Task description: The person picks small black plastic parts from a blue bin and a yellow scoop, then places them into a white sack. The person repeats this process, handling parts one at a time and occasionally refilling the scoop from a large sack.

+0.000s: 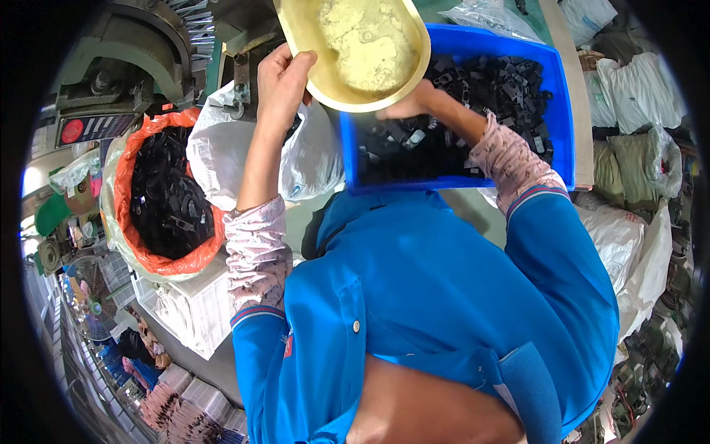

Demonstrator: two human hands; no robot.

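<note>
A yellow oblong tray [367, 100] with rounded ends is held up at the top centre. Its inner floor looks pale and blotchy. My left hand [282, 87] is closed on the tray's left rim, thumb over the edge. Below the tray's right end is my right hand [411, 103], over a blue bin [568, 111]. The tray covers most of that hand's fingers, so whether they grip anything cannot be seen. Many small black plastic parts [510, 89] fill the bin, a few with shiny metallic bits.
Left of me stands an orange-lined sack [140, 244] of black parts, beside a white bag [222, 159]. Machinery [111, 74] is at the upper left. A white plastic crate [196, 311] sits below the sack. Stuffed white sacks [640, 92] line the right side.
</note>
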